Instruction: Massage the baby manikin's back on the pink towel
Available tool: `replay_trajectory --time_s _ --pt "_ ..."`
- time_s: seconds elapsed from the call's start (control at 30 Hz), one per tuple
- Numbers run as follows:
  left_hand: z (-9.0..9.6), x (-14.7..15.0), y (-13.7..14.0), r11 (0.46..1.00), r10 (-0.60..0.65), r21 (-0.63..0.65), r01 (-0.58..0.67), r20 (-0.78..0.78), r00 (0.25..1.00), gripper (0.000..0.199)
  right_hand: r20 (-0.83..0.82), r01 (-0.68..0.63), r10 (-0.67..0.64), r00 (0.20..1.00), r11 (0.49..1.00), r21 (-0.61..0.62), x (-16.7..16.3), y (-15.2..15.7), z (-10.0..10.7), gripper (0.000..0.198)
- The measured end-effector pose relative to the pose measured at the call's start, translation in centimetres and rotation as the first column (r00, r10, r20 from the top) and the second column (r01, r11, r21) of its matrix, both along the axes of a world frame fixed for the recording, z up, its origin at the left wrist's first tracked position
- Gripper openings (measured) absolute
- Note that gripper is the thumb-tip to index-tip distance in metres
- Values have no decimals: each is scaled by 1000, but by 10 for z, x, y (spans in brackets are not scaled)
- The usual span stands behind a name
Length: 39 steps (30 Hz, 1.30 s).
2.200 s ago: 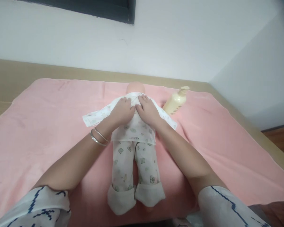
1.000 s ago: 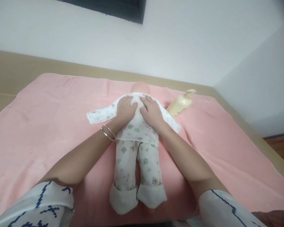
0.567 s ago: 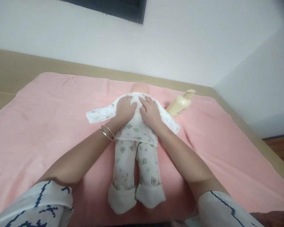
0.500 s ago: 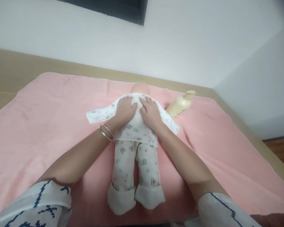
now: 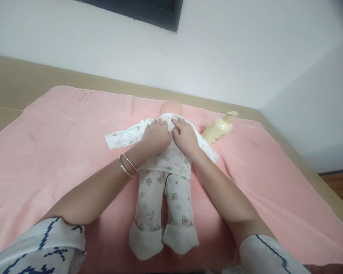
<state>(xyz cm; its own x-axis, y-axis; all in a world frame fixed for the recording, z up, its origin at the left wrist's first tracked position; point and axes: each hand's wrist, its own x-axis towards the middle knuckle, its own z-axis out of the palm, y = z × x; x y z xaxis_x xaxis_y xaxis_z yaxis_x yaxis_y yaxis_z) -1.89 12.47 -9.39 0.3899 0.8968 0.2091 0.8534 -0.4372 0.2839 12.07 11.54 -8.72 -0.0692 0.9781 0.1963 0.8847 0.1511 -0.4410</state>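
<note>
A baby doll (image 5: 171, 107) in a white printed top (image 5: 167, 161) and matching trousers (image 5: 150, 198) lies face down, head away from me. My left hand (image 5: 157, 137) rests palm down on the left side of its upper back, fingers stretched forward. Beside it, my right hand (image 5: 185, 136) lies flat on the right side of the back, with fingers extended. The two thumbs meet or nearly meet over the middle. Both palms are hidden against the cloth. One sleeve (image 5: 122, 137) spreads out to the left, and the trouser cuffs are folded at the near end.
Under the doll is a pink blanket (image 5: 74, 152) on a tan padded surface (image 5: 17, 82). A pale yellow pump bottle (image 5: 218, 128) lies tilted beside the doll's right sleeve. Behind stands a white wall (image 5: 217, 57) with a dark frame (image 5: 160, 15) at the top.
My left hand has slid a little to the right and inward, bringing its thumb close to the right one. My right hand has shifted only slightly, still on the doll's back.
</note>
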Motion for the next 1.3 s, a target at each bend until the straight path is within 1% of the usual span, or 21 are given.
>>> replay_trajectory --time_s 0.1,0.2,0.37,0.5,0.6,0.7,0.77,0.87,0.9,0.97,1.07,1.13,1.23,1.3 --pt "8 -6 10 996 -17 -83 15 -17 1000 44 79 -22 23 997 1000 -11 -2 -4 2 62" --pt "10 -9 18 993 -16 -114 17 8 1000 46 156 -27 27 987 1000 -1 -8 -11 2 64" --pt "-1 -10 27 996 4 -88 7 128 992 47 222 -27 29 975 1000 -13 -19 -25 1 71" --pt "-6 -9 28 998 36 -62 -28 136 990 50 185 -20 16 983 1000 20 -19 -23 -2 67" --pt "-4 -8 25 998 41 -53 -36 87 995 52 111 -12 6 994 999 50 -12 -13 -5 61" --pt "-2 -6 16 999 32 -11 -32 19 999 54 39 -18 16 999 998 54 -1 -2 -9 59" --pt "1 -5 6 999 -28 18 29 -55 998 52 17 -24 23 1000 998 55 4 3 -11 60" --pt "7 -3 -10 982 -180 12 187 -212 960 52 21 -27 26 999 998 59 7 5 -11 62" --pt "9 -3 -14 978 -203 5 210 -245 948 54 30 -30 28 999 998 58 6 5 -11 62" --pt "10 -2 -17 981 -188 3 196 -259 947 57 55 -39 36 998 998 54 5 4 -10 62" --pt "8 -1 -10 986 -154 33 164 -212 965 56 101 -49 44 994 998 48 4 3 -8 62" --pt "4 -2 -1 989 -136 39 143 -152 979 53 131 -49 43 990 998 44 2 2 -8 61" --pt "-2 -5 13 1000 -23 -14 23 -13 1000 51 179 -42 35 983 998 36 -4 -4 -9 60" --pt "-4 -7 21 998 28 -58 -24 69 997 50 214 -38 30 976 999 35 -10 -12 -10 60"
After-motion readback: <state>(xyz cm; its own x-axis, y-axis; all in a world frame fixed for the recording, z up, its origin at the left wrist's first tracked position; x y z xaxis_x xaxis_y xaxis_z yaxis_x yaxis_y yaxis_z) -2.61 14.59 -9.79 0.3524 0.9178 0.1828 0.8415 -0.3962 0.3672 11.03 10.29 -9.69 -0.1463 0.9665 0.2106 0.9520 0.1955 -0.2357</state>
